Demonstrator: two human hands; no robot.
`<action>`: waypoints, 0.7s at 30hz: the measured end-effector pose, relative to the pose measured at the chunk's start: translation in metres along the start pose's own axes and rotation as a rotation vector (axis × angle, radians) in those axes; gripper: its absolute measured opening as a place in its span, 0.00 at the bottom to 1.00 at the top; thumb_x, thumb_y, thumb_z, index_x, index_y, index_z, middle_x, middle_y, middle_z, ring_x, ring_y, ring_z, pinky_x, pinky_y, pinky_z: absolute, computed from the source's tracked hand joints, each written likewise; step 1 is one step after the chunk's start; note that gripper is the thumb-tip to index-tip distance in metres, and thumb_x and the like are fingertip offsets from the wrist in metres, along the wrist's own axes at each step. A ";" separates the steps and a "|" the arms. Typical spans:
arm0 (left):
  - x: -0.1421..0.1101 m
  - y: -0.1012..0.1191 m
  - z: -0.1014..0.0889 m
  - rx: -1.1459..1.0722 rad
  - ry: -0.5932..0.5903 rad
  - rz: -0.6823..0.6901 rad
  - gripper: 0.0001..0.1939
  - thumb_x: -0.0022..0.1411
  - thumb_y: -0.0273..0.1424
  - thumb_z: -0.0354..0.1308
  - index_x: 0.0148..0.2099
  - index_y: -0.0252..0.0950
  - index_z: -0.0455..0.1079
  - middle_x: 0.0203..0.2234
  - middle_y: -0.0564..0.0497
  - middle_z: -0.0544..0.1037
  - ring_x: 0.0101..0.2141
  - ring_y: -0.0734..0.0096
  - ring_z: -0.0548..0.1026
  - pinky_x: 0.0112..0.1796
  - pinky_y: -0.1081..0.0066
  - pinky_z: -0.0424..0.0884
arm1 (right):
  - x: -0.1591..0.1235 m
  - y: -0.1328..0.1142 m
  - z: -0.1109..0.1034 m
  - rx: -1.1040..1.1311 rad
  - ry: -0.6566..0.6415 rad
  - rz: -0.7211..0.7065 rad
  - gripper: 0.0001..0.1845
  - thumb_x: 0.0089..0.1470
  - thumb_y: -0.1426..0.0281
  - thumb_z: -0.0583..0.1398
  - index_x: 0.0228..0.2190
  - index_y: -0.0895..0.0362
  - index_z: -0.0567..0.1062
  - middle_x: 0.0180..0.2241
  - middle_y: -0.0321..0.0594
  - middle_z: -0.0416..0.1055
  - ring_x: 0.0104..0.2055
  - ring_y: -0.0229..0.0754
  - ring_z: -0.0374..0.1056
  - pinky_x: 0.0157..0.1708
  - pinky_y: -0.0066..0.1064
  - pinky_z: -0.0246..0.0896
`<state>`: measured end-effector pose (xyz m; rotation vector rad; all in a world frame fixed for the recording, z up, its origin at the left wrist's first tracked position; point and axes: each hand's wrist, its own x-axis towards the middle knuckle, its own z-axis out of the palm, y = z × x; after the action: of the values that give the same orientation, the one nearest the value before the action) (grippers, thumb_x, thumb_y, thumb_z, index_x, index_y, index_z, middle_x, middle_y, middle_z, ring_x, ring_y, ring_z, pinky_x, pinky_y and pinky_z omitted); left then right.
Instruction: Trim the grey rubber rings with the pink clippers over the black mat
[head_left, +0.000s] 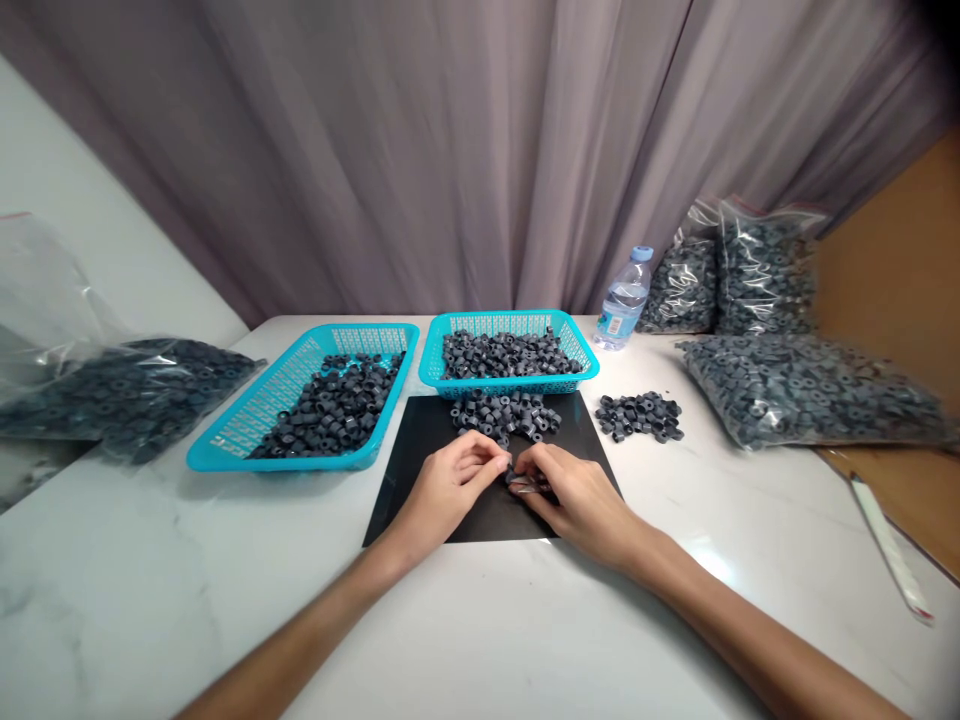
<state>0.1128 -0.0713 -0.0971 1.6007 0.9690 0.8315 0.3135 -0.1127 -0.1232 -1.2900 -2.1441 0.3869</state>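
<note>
Our bare forearms (300,630) come in nearest, angling up over the white marbled table (472,630) toward a black mat (480,522). Above it, we pinch a small dark grey piece (510,472) at the fingertips of our left hand (450,485), thumb against forefinger; it sits between our two hands, just at the tips of the right hand (581,495) too. Fingers largely hide it, so we make out only a dark, stubby shape. Our right hand is curled around something shiny and metallic (531,487), too covered for us to name. Just beyond our fingers, a loose pile (514,415) on the mat shows similar pieces plainly: matte, short, thick-walled rings with round holes, tumbled at all angles. Behind that pile we see a turquoise basket (510,385) holding more of them, and to its left a second, larger-looking basket (300,463), also part filled. Off the mat, right of our right hand, a smaller heap (639,415) lies directly on the table, near a bulging clear bag (810,390) of the same rings.
</note>
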 end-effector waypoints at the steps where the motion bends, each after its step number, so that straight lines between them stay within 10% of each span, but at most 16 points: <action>1: 0.001 0.000 -0.001 -0.028 0.027 0.004 0.10 0.62 0.37 0.64 0.39 0.36 0.71 0.36 0.50 0.80 0.43 0.63 0.80 0.49 0.64 0.76 | 0.000 0.000 0.000 -0.001 0.003 -0.003 0.02 0.66 0.69 0.58 0.41 0.52 0.68 0.38 0.38 0.74 0.36 0.42 0.71 0.32 0.31 0.60; 10: -0.002 0.017 -0.004 -0.162 0.112 -0.003 0.11 0.64 0.36 0.64 0.46 0.38 0.72 0.31 0.55 0.76 0.34 0.73 0.74 0.40 0.74 0.72 | 0.002 -0.003 -0.004 -0.053 -0.057 -0.116 0.18 0.67 0.71 0.57 0.56 0.46 0.69 0.50 0.42 0.69 0.45 0.44 0.72 0.37 0.31 0.68; 21: -0.005 0.025 -0.002 -0.402 0.008 -0.167 0.15 0.61 0.35 0.66 0.48 0.36 0.81 0.42 0.46 0.82 0.44 0.65 0.77 0.51 0.67 0.71 | 0.001 0.001 -0.003 -0.002 -0.036 -0.057 0.11 0.64 0.77 0.58 0.46 0.51 0.70 0.46 0.40 0.73 0.43 0.45 0.73 0.35 0.31 0.66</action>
<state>0.1136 -0.0784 -0.0727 1.1579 0.8634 0.8548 0.3155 -0.1121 -0.1210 -1.2284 -2.2069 0.3872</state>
